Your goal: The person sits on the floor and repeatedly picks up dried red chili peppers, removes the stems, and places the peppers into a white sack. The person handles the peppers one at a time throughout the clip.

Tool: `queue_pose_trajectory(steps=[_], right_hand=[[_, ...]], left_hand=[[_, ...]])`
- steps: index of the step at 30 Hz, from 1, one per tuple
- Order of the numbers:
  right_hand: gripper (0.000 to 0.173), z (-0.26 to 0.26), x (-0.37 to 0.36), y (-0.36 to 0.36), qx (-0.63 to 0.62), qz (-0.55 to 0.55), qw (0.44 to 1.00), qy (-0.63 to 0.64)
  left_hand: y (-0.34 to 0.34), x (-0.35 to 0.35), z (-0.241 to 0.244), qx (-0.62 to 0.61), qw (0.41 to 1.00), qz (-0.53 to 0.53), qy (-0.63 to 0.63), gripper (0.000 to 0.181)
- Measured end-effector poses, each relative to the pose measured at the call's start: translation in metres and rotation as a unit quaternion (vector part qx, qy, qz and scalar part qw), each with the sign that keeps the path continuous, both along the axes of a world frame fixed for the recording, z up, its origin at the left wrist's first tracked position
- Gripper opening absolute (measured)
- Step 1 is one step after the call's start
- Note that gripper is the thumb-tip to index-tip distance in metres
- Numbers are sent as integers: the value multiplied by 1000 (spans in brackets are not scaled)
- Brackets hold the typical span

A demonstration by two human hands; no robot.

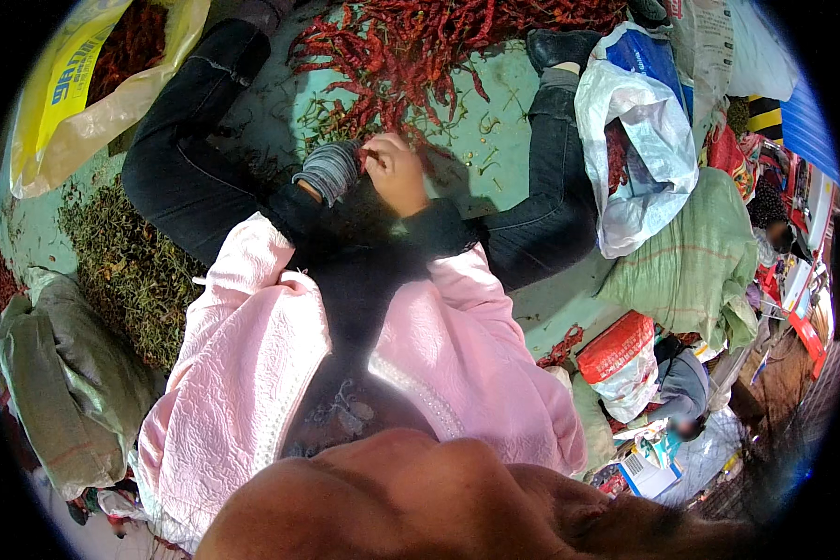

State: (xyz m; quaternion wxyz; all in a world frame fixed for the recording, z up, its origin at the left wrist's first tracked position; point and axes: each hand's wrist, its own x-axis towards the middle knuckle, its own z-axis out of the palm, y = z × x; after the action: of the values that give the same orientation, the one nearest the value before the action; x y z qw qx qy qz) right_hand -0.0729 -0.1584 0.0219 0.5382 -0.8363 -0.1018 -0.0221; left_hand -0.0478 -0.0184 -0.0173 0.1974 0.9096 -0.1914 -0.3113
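Observation:
My left hand [330,172], in a grey striped knitted glove, is curled between my bent legs. Bits of dried red chilli [362,159] show at its finger end. Close beside it, the bare thumb and fingertips of my right hand [396,175] pinch at the same red chilli. The glove hides part of what the left fingers hold. Just beyond both hands lies a heap of long dried red chilli peppers [406,49] on the green floor [514,77]. Loose chilli stems [486,157] are scattered around the heap's near edge.
At left are a yellow-and-clear plastic bag [70,84] of chillies, a pile of stems [133,280] and a grey-green sack [63,399]. A white woven sack [637,154], a green sack [693,259] and a red-and-white bag [619,364] stand right. Other people [686,381] sit farther right.

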Motion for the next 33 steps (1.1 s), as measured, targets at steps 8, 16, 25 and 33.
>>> queue_pose_trajectory(steps=[8,16,25,33], right_hand=[[19,7,-1,-5,33,-53,996,62],[11,-14,0,-21,547,-197,687,435],[9,-2,2,-77,368,-220,843,327],[23,-44,-38,-35,-350,150,910,161]], left_hand=[[-2,-2,32,-62,994,46,-81,21],[0,9,82,-255,960,-20,112,24],[55,3,47,-191,897,385,108,53],[61,-3,32,-96,936,271,-202,55]])
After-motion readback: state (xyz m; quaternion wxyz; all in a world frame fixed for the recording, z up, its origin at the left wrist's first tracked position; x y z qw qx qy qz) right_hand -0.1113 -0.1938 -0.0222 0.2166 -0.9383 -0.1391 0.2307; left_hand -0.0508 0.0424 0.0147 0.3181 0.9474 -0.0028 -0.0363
